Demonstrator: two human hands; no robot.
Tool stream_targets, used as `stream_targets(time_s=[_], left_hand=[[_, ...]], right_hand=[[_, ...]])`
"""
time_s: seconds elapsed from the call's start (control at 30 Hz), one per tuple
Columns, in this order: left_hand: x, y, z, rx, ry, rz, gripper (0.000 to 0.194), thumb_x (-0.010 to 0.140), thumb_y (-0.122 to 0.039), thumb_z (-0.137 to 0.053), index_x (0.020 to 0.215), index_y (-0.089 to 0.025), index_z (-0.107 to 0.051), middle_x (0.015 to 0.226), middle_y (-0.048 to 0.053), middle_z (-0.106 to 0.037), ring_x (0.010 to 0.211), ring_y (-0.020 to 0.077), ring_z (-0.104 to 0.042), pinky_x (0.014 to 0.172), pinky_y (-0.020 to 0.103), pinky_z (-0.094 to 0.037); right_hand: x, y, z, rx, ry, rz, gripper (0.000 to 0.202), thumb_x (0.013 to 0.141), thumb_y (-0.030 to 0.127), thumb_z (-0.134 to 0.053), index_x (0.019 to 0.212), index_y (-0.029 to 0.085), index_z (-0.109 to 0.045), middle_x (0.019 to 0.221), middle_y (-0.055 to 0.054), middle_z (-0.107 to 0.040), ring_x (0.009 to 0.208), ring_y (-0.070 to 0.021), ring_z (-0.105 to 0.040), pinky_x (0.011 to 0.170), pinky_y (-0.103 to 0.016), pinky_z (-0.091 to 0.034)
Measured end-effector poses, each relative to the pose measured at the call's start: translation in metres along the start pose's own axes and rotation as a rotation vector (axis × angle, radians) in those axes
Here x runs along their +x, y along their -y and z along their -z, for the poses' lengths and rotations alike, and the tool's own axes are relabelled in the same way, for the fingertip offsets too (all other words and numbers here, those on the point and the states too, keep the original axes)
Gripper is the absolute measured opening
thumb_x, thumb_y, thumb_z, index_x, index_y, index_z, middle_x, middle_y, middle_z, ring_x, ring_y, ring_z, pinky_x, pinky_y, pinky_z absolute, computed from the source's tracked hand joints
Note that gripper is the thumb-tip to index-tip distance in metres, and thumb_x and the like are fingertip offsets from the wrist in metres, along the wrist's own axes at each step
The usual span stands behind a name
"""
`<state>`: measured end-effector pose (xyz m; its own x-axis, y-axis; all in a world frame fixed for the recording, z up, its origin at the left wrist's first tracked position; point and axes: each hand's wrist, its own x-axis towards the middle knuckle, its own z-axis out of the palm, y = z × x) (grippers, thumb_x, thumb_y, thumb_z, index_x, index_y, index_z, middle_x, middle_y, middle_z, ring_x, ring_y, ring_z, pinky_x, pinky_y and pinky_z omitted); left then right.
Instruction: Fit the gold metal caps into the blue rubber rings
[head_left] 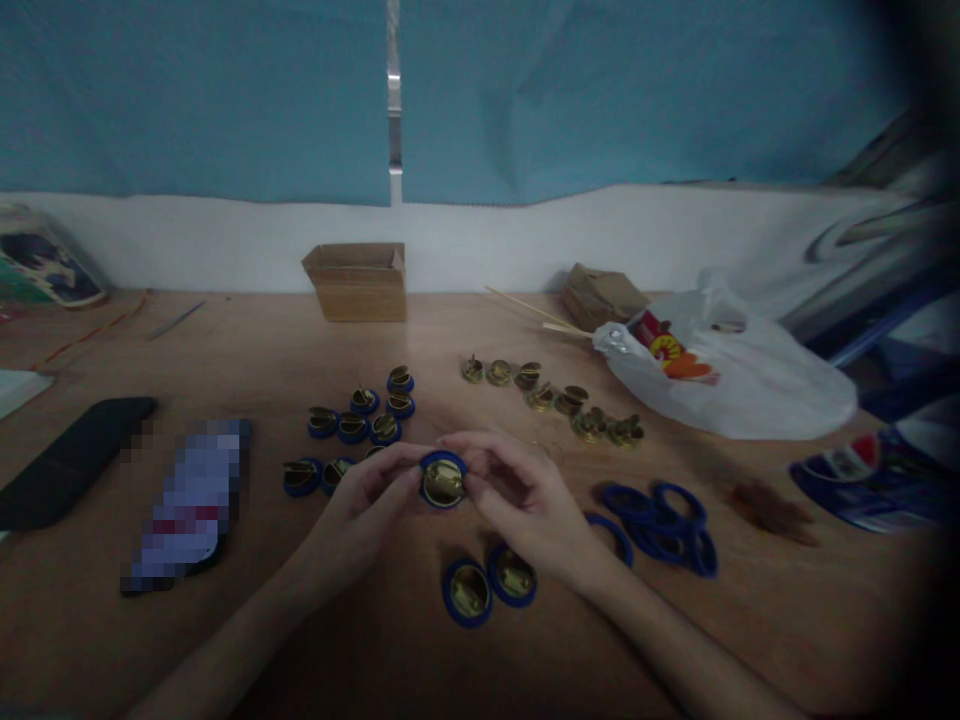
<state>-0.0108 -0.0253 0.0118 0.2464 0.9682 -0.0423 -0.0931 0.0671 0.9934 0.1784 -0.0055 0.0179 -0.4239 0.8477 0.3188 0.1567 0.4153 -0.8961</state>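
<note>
Between my left hand (pixel 373 500) and my right hand (pixel 517 490) is a round brass-coloured brooch with a blue rim (pixel 444 480), its pin side facing me. Thumbs and fingers of both hands pinch it by opposite edges. Just below lie two more blue-rimmed brooches (pixel 468 591), flat on the table. Several others (pixel 352 427) sit in a group beyond my left hand, some partly hidden by it. Farther off, a row of brass brooches without rims (pixel 541 397) runs to the right. Loose blue rings (pixel 660 525) are heaped right of my right hand, one partly behind it.
An open cardboard box (pixel 361 283) stands by the wall, with a brown packet (pixel 604 294) to its right. A white plastic bag (pixel 772 375) and a blue Pepsi package (pixel 870 465) lie at the right. On the left are a black phone-like slab (pixel 71 460) and a blurred-out object (pixel 191 505).
</note>
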Motion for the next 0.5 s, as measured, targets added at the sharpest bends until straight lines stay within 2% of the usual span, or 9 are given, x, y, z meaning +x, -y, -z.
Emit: stream_targets(time_s=[0.23,0.37,0.5], left_hand=[[-0.0005,0.0042,-0.0006,-0.053,-0.003,0.022,0.025,0.089,-0.034,-0.058,0.110,-0.025,-0.069,0.109,0.004,-0.072,0.097,0.0202,-0.068,0.089,0.035,-0.052],[-0.0002,0.0084,-0.0018,-0.217,0.046,0.071,0.029,0.088,-0.031,-0.062,0.116,-0.029,-0.066,0.116,0.003,-0.071,0.104,0.0185,-0.067,0.095,0.034,-0.051],[0.0005,0.0066,-0.0036,-0.255,0.067,0.095,0.033,0.085,-0.026,-0.066,0.118,-0.028,-0.065,0.117,0.003,-0.071,0.108,0.0180,-0.066,0.098,0.033,-0.050]], right_hand=[[-0.0006,-0.0001,-0.0047,0.081,-0.054,-0.039,0.016,0.089,0.019,-0.053,0.104,0.021,-0.055,0.083,-0.002,-0.063,0.073,-0.0137,-0.062,0.068,-0.028,-0.054],[0.0013,-0.0015,-0.0031,0.081,-0.103,-0.081,0.022,0.090,0.021,-0.052,0.112,0.022,-0.051,0.086,-0.003,-0.062,0.074,-0.0145,-0.062,0.068,-0.029,-0.055],[0.0014,-0.0009,-0.0030,0.063,-0.053,-0.106,0.026,0.092,0.021,-0.046,0.118,0.021,-0.049,0.087,-0.004,-0.065,0.077,-0.0158,-0.065,0.068,-0.030,-0.056]])
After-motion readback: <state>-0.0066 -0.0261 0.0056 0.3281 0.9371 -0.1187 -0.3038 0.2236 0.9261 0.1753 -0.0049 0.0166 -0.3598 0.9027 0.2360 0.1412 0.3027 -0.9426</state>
